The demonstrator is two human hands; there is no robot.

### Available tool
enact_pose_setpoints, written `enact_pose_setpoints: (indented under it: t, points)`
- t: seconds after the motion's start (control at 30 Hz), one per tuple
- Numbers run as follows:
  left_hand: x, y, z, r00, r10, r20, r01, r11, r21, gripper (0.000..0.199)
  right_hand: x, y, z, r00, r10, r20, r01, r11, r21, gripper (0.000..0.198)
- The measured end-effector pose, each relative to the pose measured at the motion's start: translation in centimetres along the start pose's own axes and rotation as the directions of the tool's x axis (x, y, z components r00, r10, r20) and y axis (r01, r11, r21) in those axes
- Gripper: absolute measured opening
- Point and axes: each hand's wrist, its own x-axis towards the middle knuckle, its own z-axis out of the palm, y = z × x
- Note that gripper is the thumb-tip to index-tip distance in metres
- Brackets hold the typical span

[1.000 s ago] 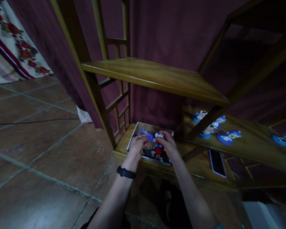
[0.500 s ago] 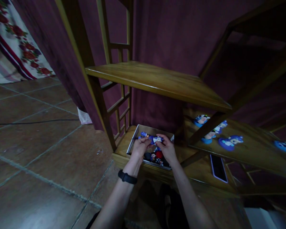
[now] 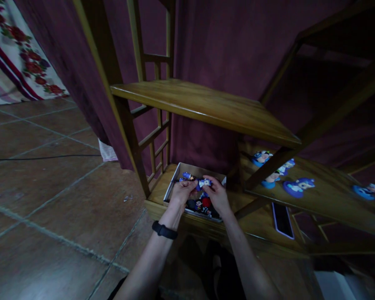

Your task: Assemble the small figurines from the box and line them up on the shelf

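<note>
Over a shallow cardboard box (image 3: 171,184) on the low shelf, both my hands are closed around one small blue-and-white figurine (image 3: 205,182). My left hand (image 3: 183,192), with a black band on its wrist, pinches the figurine's left end. On its right side are the fingers of my right hand (image 3: 218,193). Inside the box lie several more figurines, among them a blue one (image 3: 187,176) near the back and a dark one with a red part (image 3: 206,202) toward the front. My hands hide some of the box's contents.
A wooden shelf board (image 3: 203,102) juts out above the box. To the right, several blue-based figurines (image 3: 298,187) stand or lie on another shelf. Below them rests a phone (image 3: 282,220). Slanting wooden posts (image 3: 262,168) frame the unit, and tiled floor (image 3: 65,208) spreads left.
The figurine has turned slightly between my fingers, with its white part showing more. The whole view has shifted a little; both hands stay over the box.
</note>
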Motion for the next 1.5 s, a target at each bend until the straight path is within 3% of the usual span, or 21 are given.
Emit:
enact_pose_setpoints:
  t: [0.5, 0.83, 1.23, 1.5]
  points:
    - [-0.2, 0.3, 0.3, 0.999, 0.017, -0.030, -0.015, 0.999, 0.036, 0.029, 0.0, -0.2, -0.5, 0.998, -0.061, 0.001, 0.061, 0.987, -0.149, 0.035]
    - [-0.4, 0.3, -0.1, 0.997, -0.013, 0.073, 0.009, 0.999, 0.054, 0.026, 0.1, 1.0, -0.3, 0.999, -0.024, -0.040, 0.017, 0.987, -0.161, 0.036]
    - [-0.2, 0.2, -0.6, 0.993, -0.086, 0.080, 0.088, 0.996, -0.019, 0.025, 0.0, -0.1, -0.9, 0.985, -0.167, 0.049, 0.174, 0.952, -0.253, 0.036]
    - [-0.2, 0.0, -0.6, 0.991, -0.107, 0.075, 0.112, 0.991, -0.070, 0.022, -0.2, -0.7, -0.9, 0.983, -0.172, 0.070, 0.185, 0.943, -0.277, 0.036]
